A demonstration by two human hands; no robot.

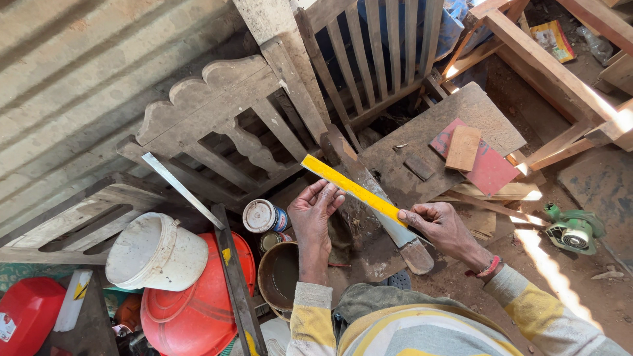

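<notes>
While both hands [379, 221] grip a yellow ruler [353, 189], a labelled tin [264, 216] stands beside.

Flat yellow ruler [353, 188], smooth, semi-glossy, plastic or painted metal, mid-frame, pinched in left hand [312, 209] and right hand [440, 226]. Under it long machete blade [369, 191], dull pitted metal, rough wooden handle. Upper centre: carved chair back [217, 115], raw unpainted wood, dusty matt. Lower left: white bucket [155, 252] and red basin [198, 306], scuffed plastic. Upper left: corrugated metal sheet [72, 72], matt grey.
</notes>
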